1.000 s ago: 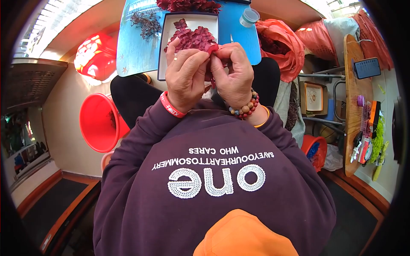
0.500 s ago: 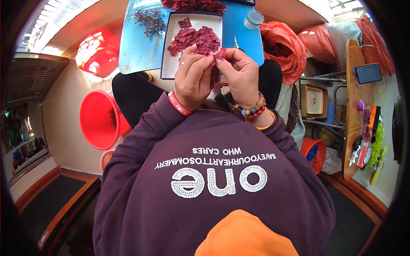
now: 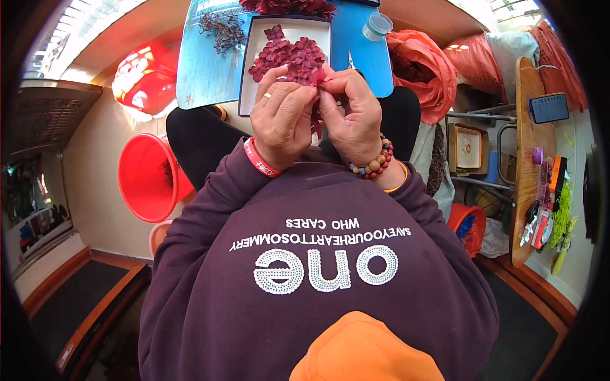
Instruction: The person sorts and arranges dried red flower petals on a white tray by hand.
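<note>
A dark red fabric petal (image 3: 319, 77) sits pinched between both hands, just over the white shallow tray (image 3: 254, 70) of petals. The left hand (image 3: 283, 120) and right hand (image 3: 352, 114) have drawn closer since a moment ago, each grip closed on it.

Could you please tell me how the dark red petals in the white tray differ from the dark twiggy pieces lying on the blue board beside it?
The petals are broad, flat and deep red; the twiggy pieces are thin, branching and darker, nearly brown. The petals fill a heap inside the white tray, while the twiggy pieces lie loose on the bare blue board, left of it. The petal heap is the larger. Both sit beyond the left hand and right hand.
</note>
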